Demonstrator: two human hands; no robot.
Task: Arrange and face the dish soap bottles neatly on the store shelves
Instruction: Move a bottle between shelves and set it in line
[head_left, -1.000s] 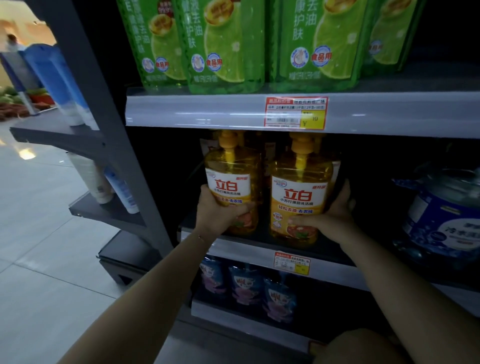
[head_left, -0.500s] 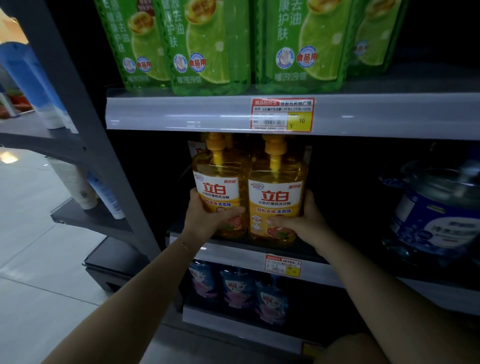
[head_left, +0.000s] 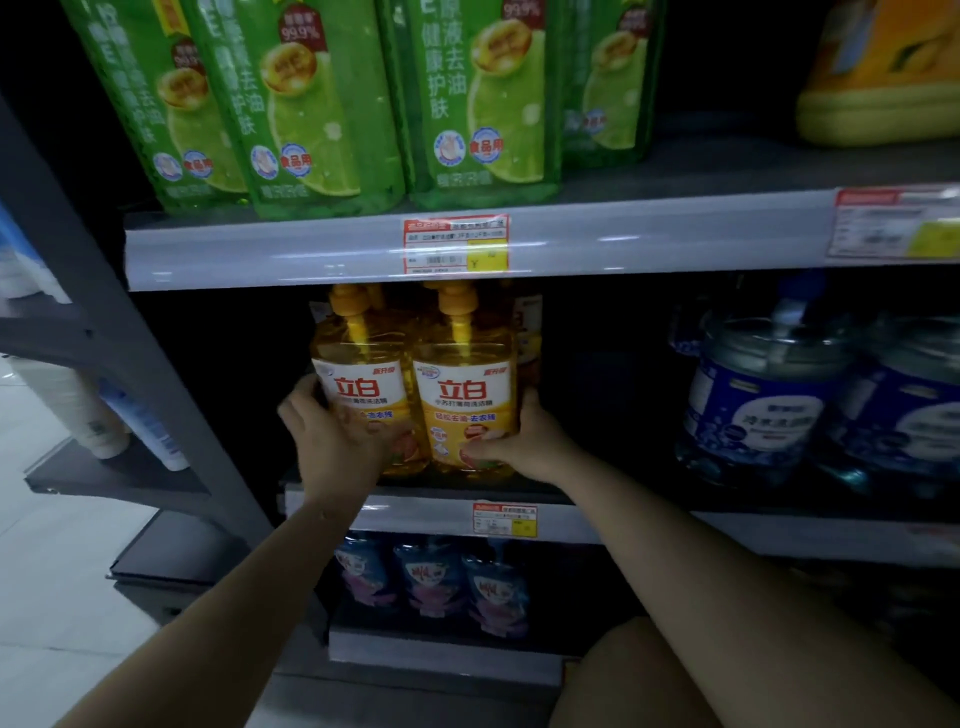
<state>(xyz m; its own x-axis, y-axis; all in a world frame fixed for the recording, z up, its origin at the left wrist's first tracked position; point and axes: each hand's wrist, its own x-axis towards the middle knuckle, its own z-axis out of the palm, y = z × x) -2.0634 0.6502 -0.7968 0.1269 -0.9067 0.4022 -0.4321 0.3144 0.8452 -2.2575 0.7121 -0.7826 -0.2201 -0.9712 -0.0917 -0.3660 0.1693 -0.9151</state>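
Note:
Two yellow pump bottles of dish soap stand upright side by side at the front of the middle shelf (head_left: 447, 517), labels facing me. My left hand (head_left: 332, 439) grips the lower left side of the left bottle (head_left: 363, 384). My right hand (head_left: 519, 441) wraps the lower right side of the right bottle (head_left: 465, 395). The two bottles touch each other. More yellow bottles stand behind them, mostly hidden.
Green refill pouches (head_left: 311, 114) line the upper shelf, with a yellow jug (head_left: 878, 78) at the right. Large blue jugs (head_left: 763, 405) stand to the right on the middle shelf. Blue pouches (head_left: 431, 582) sit below. A grey upright (head_left: 104, 322) borders the left.
Both hands have pushed the two yellow bottles together, closing the gap between them. My view has come closer to the shelf and shifted right.

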